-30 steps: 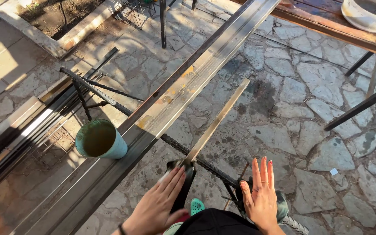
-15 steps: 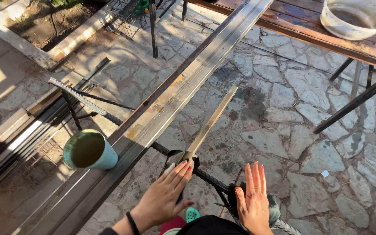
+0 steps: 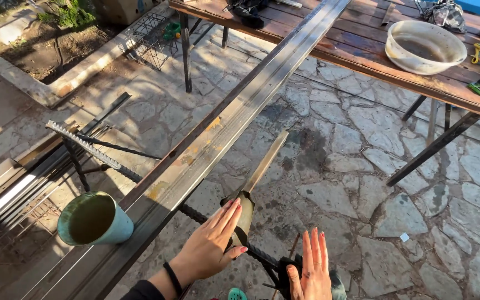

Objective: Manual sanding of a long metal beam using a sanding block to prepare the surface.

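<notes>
Stone-paved yard [image 3: 362, 166], wooden table [image 3: 362, 50]; left hand [image 3: 212, 244] fingers flat on file [image 3: 251, 194], right hand [image 3: 312, 272] open

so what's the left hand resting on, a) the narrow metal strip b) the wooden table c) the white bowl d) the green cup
a: the left hand lies flat on the near end of the narrow metal strip, with the green cup off to its side beyond the long steel rail.
</notes>
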